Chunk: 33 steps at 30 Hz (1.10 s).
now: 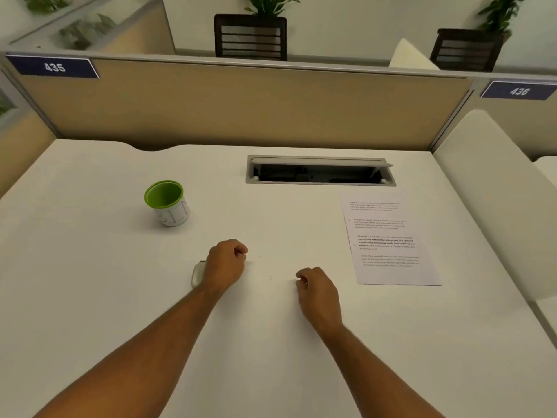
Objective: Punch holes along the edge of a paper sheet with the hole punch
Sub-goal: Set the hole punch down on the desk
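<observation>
A printed paper sheet [388,239] lies flat on the white desk [90,267] at the right, apart from both hands. My left hand [226,267] rests mid-desk with its fingers curled into a loose fist. A small pale grey object, likely the hole punch [197,275], pokes out from under that hand's left side and is mostly hidden. Whether the hand touches it cannot be told. My right hand [319,292] rests on the desk to the right, fingers curled, nothing visible in it.
A green-rimmed white cup [168,203] stands at the left rear of the desk. An open cable hatch [319,170] is set into the desk at the back. A beige partition [241,107] closes the far edge; a white side panel [488,191] borders the right.
</observation>
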Each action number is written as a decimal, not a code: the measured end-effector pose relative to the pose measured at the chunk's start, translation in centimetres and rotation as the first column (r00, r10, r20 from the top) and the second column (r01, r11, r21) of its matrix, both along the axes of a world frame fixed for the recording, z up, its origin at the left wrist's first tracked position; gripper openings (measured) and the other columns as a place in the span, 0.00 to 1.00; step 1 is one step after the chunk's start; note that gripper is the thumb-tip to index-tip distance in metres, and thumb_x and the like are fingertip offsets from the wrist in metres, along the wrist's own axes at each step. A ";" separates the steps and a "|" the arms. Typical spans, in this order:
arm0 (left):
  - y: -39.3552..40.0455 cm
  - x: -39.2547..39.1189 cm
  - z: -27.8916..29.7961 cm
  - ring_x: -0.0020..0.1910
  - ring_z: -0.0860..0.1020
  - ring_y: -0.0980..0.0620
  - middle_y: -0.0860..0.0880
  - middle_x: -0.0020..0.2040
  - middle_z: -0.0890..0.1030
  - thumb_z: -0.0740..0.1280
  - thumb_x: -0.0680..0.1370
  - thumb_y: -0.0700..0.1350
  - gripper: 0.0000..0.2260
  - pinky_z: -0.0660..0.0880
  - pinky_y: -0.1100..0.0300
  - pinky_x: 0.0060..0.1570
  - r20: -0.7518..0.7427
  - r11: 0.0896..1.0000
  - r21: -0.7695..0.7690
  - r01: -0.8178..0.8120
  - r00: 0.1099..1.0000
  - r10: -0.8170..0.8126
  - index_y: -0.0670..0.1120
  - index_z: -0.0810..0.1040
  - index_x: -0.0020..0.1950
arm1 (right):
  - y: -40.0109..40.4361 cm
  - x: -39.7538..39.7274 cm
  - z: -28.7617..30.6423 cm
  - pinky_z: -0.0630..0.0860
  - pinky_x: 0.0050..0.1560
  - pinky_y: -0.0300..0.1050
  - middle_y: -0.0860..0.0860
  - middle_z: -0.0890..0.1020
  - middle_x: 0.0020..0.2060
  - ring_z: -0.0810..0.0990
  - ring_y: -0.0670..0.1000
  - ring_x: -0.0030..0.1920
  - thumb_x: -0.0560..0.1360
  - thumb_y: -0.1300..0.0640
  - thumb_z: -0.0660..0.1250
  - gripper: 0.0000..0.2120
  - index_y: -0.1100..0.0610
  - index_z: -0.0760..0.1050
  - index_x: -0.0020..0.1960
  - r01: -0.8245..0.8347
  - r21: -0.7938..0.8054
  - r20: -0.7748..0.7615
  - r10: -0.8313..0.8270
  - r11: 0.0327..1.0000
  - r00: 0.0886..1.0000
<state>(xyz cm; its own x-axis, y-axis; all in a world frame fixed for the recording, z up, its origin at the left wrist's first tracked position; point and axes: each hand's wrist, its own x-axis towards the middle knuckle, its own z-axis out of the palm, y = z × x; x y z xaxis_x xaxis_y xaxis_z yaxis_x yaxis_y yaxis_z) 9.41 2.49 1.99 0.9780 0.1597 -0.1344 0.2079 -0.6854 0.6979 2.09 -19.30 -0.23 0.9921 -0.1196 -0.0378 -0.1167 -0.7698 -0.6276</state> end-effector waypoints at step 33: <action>-1.8 3.4 -2.5 0.43 0.81 0.47 0.49 0.44 0.85 0.71 0.75 0.47 0.05 0.77 0.54 0.44 -0.032 0.945 0.229 0.234 0.972 -0.233 0.46 0.83 0.43 | 5.3 3.4 -0.6 0.77 0.44 0.51 0.52 0.81 0.43 0.78 0.53 0.43 0.79 0.62 0.65 0.06 0.59 0.80 0.47 -0.181 -0.154 -0.015 0.180 0.971 0.983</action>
